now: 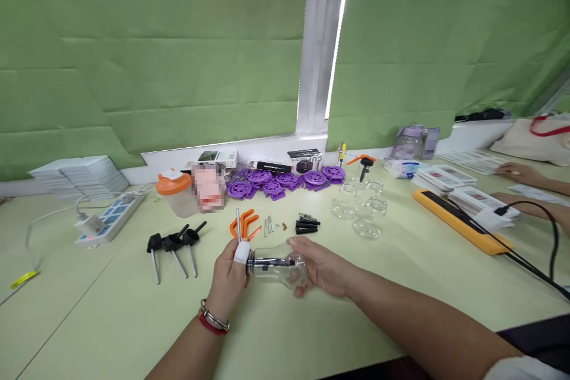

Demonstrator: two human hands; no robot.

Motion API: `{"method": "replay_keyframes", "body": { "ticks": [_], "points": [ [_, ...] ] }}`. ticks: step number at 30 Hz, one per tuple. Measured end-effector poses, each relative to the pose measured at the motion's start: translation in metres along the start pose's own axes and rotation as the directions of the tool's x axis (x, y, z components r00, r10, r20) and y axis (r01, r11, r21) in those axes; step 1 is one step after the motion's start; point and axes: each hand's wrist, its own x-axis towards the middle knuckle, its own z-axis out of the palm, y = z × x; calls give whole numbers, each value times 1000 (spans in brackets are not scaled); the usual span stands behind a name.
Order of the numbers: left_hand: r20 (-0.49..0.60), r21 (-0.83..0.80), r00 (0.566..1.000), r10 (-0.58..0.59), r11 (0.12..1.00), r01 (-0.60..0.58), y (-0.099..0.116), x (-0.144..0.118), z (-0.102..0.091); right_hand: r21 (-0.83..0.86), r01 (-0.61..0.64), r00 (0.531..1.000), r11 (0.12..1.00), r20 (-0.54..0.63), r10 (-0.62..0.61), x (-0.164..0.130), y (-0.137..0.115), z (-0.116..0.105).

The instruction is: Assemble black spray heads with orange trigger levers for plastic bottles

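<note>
Far left on the counter [89, 320] sits a stack of white cards [80, 173], then a white power strip [111, 218] with its cable. Next come 3 black-handled pins [174, 248] lying side by side, and behind them an orange-lidded tub [174, 191]. Now the middle: the left hand [229, 279], bandaged at 1 fingertip and wearing a red bracelet, is closed around a thin metal rod [238, 224] and presses against the neck end of the clear glass jar [280, 267]. The jar lies on its side just above the counter, a metal and black fitting showing inside it. The right hand [323, 266] curls over the jar's round body, gripping it. Behind, orange clips [246, 222], small screws [269, 224], black parts [306, 225] and a row of purple wheels [285, 181]. Further right stand empty glass jars [363, 208], then a yellow-edged strip [461, 219], and another person's hands [519, 173] at the far edge.
</note>
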Motion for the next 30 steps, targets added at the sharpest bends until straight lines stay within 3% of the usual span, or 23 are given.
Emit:
{"method": "replay_keyframes", "body": {
  "ticks": [1, 3, 5, 6, 7, 8, 10, 11, 12, 14, 15, 17, 18, 20, 22, 23, 25, 28, 30],
  "points": [
    [6, 21, 1000, 3, 1000, -3, 0, 0, 0, -13, -24, 1000, 1000, 16, 24, -1, 0, 1],
    [13, 26, 1000, -15, 1000, 15, 0, 0, 0, -222, 158, 985, 962, -34, -170, -4, -1, 0],
    [30, -5, 999, -37, 999, 37, -1, 1, -1, -468, 410, 896, 783, 48, -441, -9, -1, -3],
    [34, -15, 999, -39, 999, 40, -1, 1, -1, -533, 498, 845, 684, 122, -521, -11, 0, -5],
    [34, -16, 999, -35, 999, 36, 0, 0, -1, -559, 546, 812, 624, 169, -558, -13, 0, -6],
    [30, -8, 999, -28, 1000, 28, 0, 0, -1, -556, 549, 807, 623, 161, -568, -13, 2, -7],
    [18, 20, 1000, -8, 1000, 7, 0, -3, 0, -446, 435, 876, 782, 8, -483, -12, 4, -8],
    [16, 37, 1000, 7, 999, -8, 1, -4, 0, -323, 330, 929, 887, -56, -366, -11, 5, -8],
    [16, 52, 1000, 26, 998, -27, 1, -5, 1, -181, 201, 974, 963, -71, -217, -10, 5, -7],
    [29, 81, 997, 67, 994, -69, 1, -6, 2, -7, -10, 1000, 1000, 11, 10, -9, 5, -4],
    [34, 93, 996, 79, 992, -82, 0, -5, 2, -25, -34, 999, 999, 29, 34, -9, 5, -4],
    [30, 95, 998, 50, 994, -53, -2, -3, 1, -254, 97, 994, 962, -27, -108, -11, 6, -4],
    [15, 82, 1000, 13, 997, -14, -3, 0, 0, -419, 204, 968, 885, -49, -246, -12, 7, -5],
    [-32, 29, 997, -73, 997, 74, -5, 4, -4, -687, 363, 869, 630, 7, -494, -16, 13, -11],
    [-73, -37, 989, -126, 992, 124, -8, 9, -7, -799, 388, 801, 459, 46, -598, -21, 22, -20],
    [-90, -68, 987, -132, 990, 127, -9, 10, -9, -822, 333, 796, 461, -17, -605, -24, 27, -25],
    [-107, -122, 986, -130, 986, 117, -10, 13, -11, -818, 163, 787, 553, -231, -573, -31, 37, -39],
    [-94, -180, 987, -133, 977, 115, -11, 13, -10, -751, -94, 696, 654, -519, -496, -41, 48, -62],
    [-63, -196, 987, -149, 971, 134, -10, 11, -8, -646, -206, 662, 735, -645, -382, -45, 53, -76]
  ]
}}
